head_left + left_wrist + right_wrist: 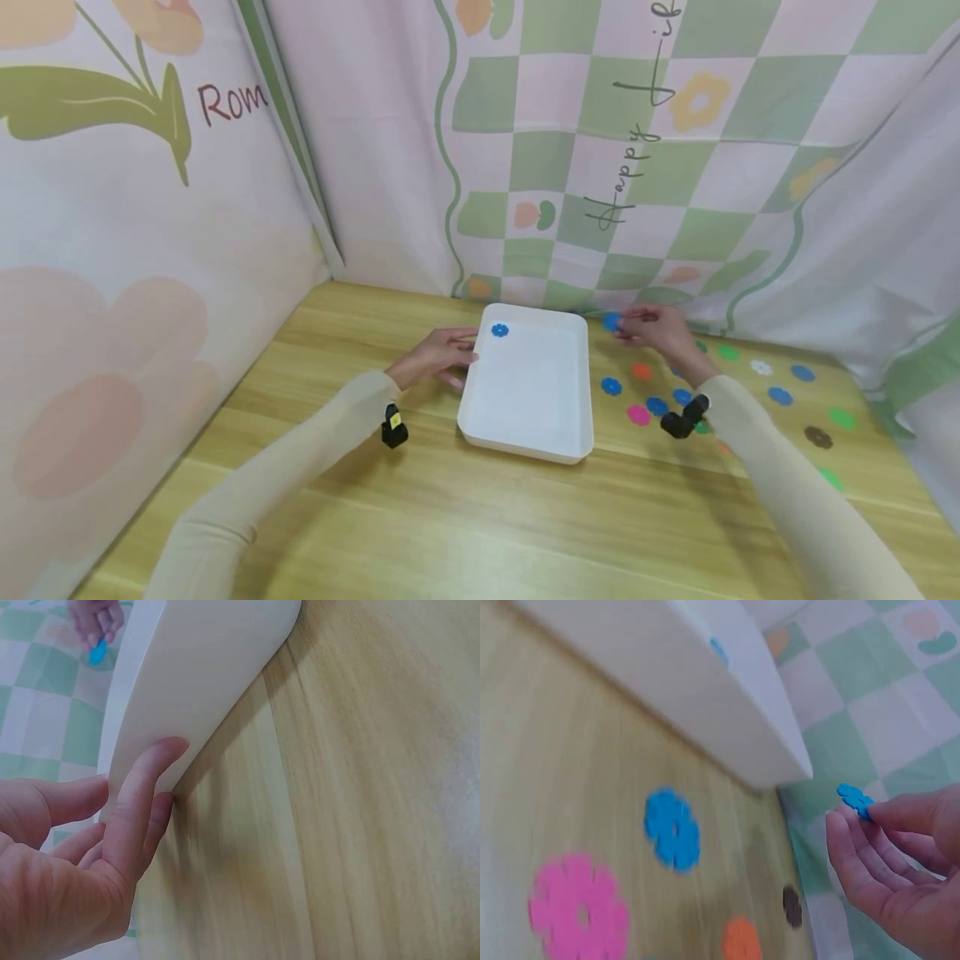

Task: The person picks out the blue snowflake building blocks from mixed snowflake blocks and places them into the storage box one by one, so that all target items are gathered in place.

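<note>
My right hand (654, 327) pinches a blue flower-shaped disc (853, 796) between thumb and fingers, raised just beyond the tray's right wall. A white rectangular tray (525, 392) stands on the table, and one blue flower disc (500, 331) lies inside near its far left corner. Against the tray's outer left wall rest the fingers of my left hand (435, 357); the left wrist view shows those fingers (161, 754) fairly straight on the white side. Closest to the tray on the right lie another blue disc (611, 386) and a pink disc (580, 909).
Right of the tray, several flower discs are scattered over the wooden table (420, 500), among them an orange disc (642, 372), a white disc (761, 367) and a brown disc (818, 437). A checkered curtain (543, 175) hangs along the table's back edge, with a patterned cloth (150, 250) at left.
</note>
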The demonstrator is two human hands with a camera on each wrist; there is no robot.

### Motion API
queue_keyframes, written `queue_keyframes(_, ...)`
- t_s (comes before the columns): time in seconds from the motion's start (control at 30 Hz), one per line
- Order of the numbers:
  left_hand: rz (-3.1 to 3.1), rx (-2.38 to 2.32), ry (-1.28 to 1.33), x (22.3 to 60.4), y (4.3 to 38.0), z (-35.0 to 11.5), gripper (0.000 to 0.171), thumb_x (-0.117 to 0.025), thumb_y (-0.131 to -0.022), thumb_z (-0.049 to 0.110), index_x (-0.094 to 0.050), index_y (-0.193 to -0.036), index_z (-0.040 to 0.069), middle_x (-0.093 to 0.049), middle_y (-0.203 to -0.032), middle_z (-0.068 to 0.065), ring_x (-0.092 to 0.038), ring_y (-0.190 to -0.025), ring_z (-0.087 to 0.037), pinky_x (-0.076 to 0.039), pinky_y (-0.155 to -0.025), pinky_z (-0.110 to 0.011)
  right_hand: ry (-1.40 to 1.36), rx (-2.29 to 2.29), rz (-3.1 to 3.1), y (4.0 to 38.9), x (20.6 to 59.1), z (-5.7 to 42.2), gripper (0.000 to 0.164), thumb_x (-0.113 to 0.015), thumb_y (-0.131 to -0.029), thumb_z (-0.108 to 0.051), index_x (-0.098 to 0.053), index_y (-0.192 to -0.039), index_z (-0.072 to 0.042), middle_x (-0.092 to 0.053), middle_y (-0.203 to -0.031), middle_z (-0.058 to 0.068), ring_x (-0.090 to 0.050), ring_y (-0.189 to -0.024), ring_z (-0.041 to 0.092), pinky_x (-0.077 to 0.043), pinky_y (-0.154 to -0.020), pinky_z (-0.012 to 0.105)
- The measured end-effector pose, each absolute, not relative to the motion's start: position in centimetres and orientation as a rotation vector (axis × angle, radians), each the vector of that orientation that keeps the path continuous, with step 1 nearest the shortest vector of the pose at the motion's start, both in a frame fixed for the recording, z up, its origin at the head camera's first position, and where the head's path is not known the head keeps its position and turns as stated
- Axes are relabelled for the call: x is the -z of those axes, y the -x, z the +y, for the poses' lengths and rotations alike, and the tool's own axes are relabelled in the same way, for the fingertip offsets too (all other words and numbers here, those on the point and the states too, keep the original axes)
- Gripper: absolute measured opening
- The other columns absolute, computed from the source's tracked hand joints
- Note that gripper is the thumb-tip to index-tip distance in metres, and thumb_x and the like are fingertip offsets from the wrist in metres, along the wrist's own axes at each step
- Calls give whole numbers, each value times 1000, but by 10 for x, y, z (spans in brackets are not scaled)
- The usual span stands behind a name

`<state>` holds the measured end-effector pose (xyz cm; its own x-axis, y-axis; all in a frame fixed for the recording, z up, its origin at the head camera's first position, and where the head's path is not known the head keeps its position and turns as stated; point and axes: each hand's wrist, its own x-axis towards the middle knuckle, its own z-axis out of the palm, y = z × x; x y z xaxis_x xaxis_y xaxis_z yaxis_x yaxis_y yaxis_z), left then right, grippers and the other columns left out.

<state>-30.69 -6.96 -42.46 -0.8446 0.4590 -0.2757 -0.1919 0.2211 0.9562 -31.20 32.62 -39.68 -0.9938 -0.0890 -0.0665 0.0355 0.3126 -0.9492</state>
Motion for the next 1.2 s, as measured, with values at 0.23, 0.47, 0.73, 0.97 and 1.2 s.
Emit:
queue_keyframes(0.23,1997,-1670,-249,424,306,-71,63,-60,-105,4,-35,-163,6,-49,-157,-24,-62,-130,-42,-68,-77,-39,48,1889,2319,317,392,298,42,-58,-105,0,-44,-135,25,-76,-87,-3,-77,-82,9,-66,-87,31)
queue_keyframes(0.47,1998,-1665,-232,424,306,-71,63,-61,-105,4,-36,-163,8,-48,-158,-23,-62,-130,-42,-69,-77,-39,73,1862,2307,324,396,274,37,-61,-104,-1,-52,-130,23,-79,-95,5,-78,-83,12,-65,-91,37)
queue_keyframes(0.73,1988,-1673,-252,424,305,-72,63,-60,-105,4,-34,-163,7,-47,-158,-24,-61,-131,-43,-69,-77,-40,17,1783,2323,333,398,244,38,-63,-102,1,-54,-131,25,-78,-107,22,-77,-81,12,-65,-92,37)
queue_keyframes(0.97,1991,-1670,-235,424,306,-72,63,-61,-105,6,-36,-163,8,-47,-158,-24,-61,-131,-42,-69,-77,-39,-92,1747,2358,345,408,221,35,-67,-100,1,-60,-128,20,-77,-108,24,-77,-78,14,-65,-92,39)
queue_keyframes(1.2,1995,-1665,-234,425,307,-71,63,-62,-105,7,-36,-163,8,-47,-159,-24,-62,-131,-42,-69,-76,-39,-83,1651,2397,351,417,205,32,-67,-101,-3,-65,-126,16,-75,-117,27,-78,-93,24,-65,-94,39)
